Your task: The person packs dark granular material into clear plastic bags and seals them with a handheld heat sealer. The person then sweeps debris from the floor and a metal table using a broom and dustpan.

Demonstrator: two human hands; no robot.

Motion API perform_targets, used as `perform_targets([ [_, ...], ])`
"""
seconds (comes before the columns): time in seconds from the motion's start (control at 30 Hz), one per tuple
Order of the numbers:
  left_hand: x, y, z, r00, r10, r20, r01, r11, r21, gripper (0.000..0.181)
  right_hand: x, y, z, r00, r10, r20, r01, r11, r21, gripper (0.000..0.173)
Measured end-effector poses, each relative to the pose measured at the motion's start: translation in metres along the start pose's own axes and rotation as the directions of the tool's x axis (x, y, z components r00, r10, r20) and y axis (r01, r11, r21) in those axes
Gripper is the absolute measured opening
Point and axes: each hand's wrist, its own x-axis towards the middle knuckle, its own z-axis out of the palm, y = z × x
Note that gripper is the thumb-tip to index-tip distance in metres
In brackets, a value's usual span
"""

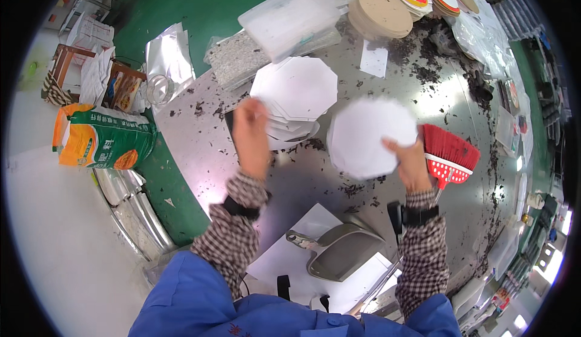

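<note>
My right hand [411,162] grips a stack of white octagonal sheets [370,137] by its right edge, thumb on top; the stack is blurred by motion. My left hand [252,135] is raised beside the left edge of a second pile of white octagonal sheets [304,87], its fingers bent and blurred. Whether those fingers hold a sheet cannot be told. That second pile is loosely fanned, with rounder sheets showing beneath it on the metal table [290,173].
A red brush [449,155] lies right of my right hand. Nearest me is a grey dustpan [347,251] on white sheets. A translucent plastic box [290,19] and round brown discs [381,12] stand at the back. Dark shreds [426,71] litter the table.
</note>
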Motion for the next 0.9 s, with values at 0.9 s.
perform_targets([
  [0.9, 0.011, 0.062, 0.056, 0.490, 0.283, 0.825, -0.353, 0.929, -0.109, 0.097, 0.021, 0.039, 0.016, 0.905, -0.407, 0.125, 0.381, 0.906, 0.186, 0.102],
])
